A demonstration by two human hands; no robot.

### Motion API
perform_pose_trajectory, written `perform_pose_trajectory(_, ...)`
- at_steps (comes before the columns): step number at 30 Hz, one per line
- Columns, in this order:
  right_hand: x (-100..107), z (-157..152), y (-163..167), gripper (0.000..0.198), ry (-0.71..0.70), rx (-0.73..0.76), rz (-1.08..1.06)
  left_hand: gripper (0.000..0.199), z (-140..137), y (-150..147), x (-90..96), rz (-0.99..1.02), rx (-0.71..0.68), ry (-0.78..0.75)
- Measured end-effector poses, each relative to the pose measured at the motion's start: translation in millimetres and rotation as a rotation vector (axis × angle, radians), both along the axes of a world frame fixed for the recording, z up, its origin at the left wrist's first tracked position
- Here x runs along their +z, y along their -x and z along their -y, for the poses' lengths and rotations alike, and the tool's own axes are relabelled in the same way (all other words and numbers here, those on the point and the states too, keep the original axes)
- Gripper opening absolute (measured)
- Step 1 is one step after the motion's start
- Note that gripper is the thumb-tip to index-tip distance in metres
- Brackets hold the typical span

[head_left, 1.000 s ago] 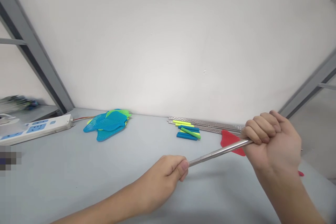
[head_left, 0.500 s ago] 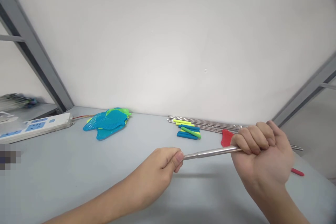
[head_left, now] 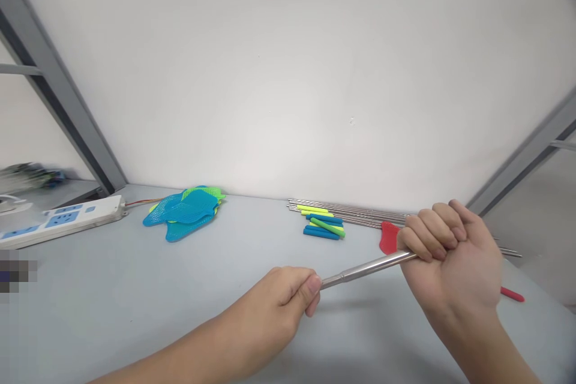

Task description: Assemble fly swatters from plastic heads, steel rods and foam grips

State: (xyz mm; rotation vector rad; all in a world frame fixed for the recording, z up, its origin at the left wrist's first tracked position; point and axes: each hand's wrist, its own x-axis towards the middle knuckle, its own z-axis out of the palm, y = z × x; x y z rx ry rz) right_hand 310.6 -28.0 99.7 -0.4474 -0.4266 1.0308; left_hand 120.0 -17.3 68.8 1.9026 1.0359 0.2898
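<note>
A silver telescopic metal rod point(head_left: 369, 267) stretches between my two hands above the table, its right end higher than its left. My left hand point(head_left: 288, 300) pinches the thinner section at the left, thumb on top. Around the thicker section, the fingers of my right hand point(head_left: 445, 252) are wrapped, palm facing me. Both ends of the rod are hidden in the hands. Just behind my right hand lies a red fly swatter head point(head_left: 389, 238), partly covered. A red grip sleeve point(head_left: 512, 294) rests to the right of that wrist.
Thin metal rods point(head_left: 355, 212) lie along the wall, with several blue, green and yellow grip sleeves point(head_left: 323, 228) in front. Blue and green mesh swatter heads point(head_left: 191, 211) are piled at the left. A white power strip point(head_left: 67, 221) sits at the far left of the grey table point(head_left: 252, 240).
My left hand has moved slightly down and to the right, and my right hand has risen a little. The rod now slants more steeply. Both hands still grip it.
</note>
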Motion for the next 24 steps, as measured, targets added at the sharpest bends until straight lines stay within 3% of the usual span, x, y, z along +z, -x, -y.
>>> perform_pose_trajectory(14, 12.8, 0.2, -19.0, 0.033, -0.003, 0.120, 0.036, 0.041, 1.1, -6.5, 1.4, 0.191, -0.090, 0.131)
perform_pose_trajectory(21, 14.2, -3.6, -23.4, 0.031, -0.017, 0.054, -0.007, 0.029, 0.7, -10.8, -10.8, 0.092, -0.015, -0.285)
perform_pose_trajectory(24, 11.8, -4.6, -18.6, 0.032, -0.012, 0.044, -0.010, 0.027, -0.5, -12.0, -14.3, 0.064, -0.008, -0.380)
